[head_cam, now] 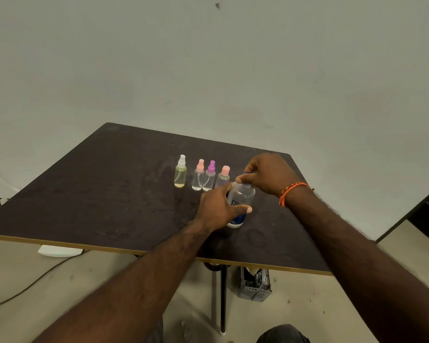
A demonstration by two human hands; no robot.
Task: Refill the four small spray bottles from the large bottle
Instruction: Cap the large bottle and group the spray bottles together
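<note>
On the desk, the left hand clasps the large bottle; the right hand pinches its cap. A hard twist could tip it into the spray bottles.

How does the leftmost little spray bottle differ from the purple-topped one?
The leftmost spray bottle has a white top and yellowish liquid; the purple-topped bottle looks clear. The leftmost stands apart; the purple-topped one sits close beside a pink-topped bottle. Both stand upright, capped, untouched.
</note>
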